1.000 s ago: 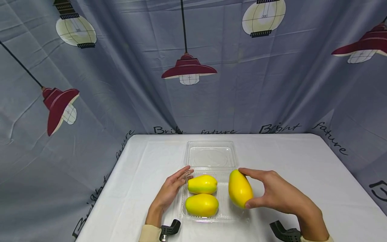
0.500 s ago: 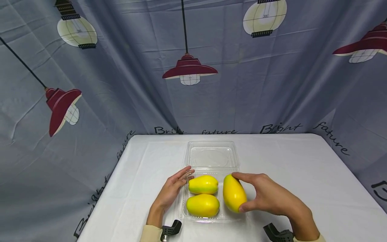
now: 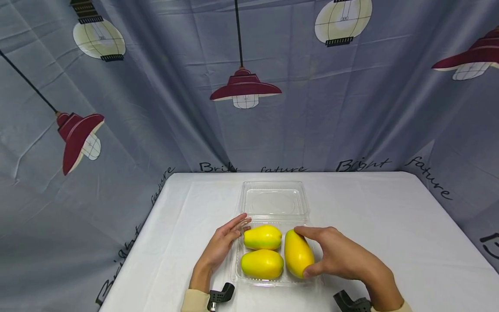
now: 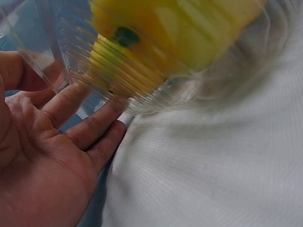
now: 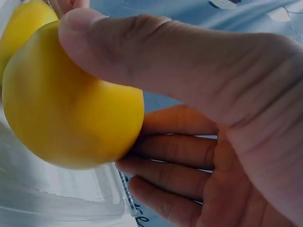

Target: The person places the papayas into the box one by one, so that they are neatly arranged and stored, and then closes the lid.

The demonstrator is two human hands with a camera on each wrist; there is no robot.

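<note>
A clear plastic clamshell box (image 3: 265, 284) lies on the white-covered table with its lid folded back. Inside, on the left, two yellow papayas lie crosswise, a back papaya (image 3: 263, 237) and a front papaya (image 3: 262, 264). My right hand (image 3: 343, 255) holds a third papaya (image 3: 298, 253) between thumb and fingers, lengthwise over the right part of the box. In the right wrist view the thumb (image 5: 113, 47) lies across this held papaya (image 5: 71, 109). My left hand (image 3: 218, 247) rests at the box's left side, its fairly straight fingers (image 4: 94, 125) touching the ribbed plastic wall (image 4: 137, 99).
The lid (image 3: 273, 199) lies flat behind the box. White cloth (image 3: 390, 216) covers the table on both sides. A grey-blue curtain (image 3: 175, 108) printed with lamps hangs behind. Black wrist mounts (image 3: 220, 293) sit on both wrists.
My right hand has moved left and slightly toward me with its papaya, bringing it down beside the other two. The left hand has stayed at the box's left side.
</note>
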